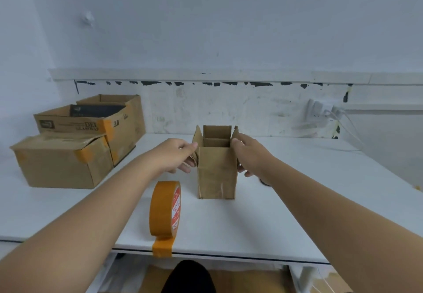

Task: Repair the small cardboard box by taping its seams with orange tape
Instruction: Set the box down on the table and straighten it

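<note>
Head view: small cardboard box (217, 171) between both hands' fingers (188, 167).

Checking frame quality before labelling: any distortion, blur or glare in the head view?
Head view: wide-angle bowing, table edge curves and forearms look stretched; light is soft and even, with only faint shadows under the small box and tape roll; no glare; left hand and right hand are slightly soft, and the roll's label print is unreadable.
</note>
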Demonstrator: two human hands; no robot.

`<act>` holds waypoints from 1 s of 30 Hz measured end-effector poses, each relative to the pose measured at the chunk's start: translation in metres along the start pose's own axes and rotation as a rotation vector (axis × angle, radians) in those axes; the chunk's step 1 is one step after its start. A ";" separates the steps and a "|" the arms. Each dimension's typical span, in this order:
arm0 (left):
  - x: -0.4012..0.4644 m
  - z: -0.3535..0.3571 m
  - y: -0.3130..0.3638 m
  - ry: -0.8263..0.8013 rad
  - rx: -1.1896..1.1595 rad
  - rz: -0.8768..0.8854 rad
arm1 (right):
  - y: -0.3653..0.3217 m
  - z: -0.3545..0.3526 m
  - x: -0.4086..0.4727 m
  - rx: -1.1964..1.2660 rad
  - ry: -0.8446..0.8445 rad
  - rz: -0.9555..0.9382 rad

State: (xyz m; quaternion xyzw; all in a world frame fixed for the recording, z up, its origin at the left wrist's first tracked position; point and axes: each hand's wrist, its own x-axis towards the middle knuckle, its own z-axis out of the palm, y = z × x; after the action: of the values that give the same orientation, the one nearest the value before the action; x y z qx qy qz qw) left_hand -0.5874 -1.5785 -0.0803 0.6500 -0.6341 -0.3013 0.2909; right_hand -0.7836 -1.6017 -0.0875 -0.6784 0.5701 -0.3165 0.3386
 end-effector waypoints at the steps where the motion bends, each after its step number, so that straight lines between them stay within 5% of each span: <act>1: 0.001 0.000 0.001 -0.003 0.014 0.002 | 0.001 0.001 0.001 -0.011 0.003 -0.012; 10: 0.005 0.005 -0.004 -0.001 -0.019 -0.043 | 0.009 0.001 0.001 -0.097 0.152 -0.071; 17: 0.005 0.001 -0.006 0.003 0.064 -0.023 | -0.008 0.008 -0.003 -0.343 0.430 -0.380; 23: -0.022 -0.004 -0.014 0.112 0.097 0.057 | -0.027 0.027 -0.028 -0.320 0.309 -0.569; 30: -0.090 -0.002 -0.045 0.329 0.014 0.135 | -0.025 0.063 -0.062 -0.376 0.006 -0.580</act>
State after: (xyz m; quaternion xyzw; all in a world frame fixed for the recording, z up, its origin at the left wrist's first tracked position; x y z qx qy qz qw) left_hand -0.5581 -1.4872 -0.1109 0.6484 -0.6223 -0.1660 0.4059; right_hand -0.7270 -1.5313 -0.1057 -0.8618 0.4029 -0.2908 0.1019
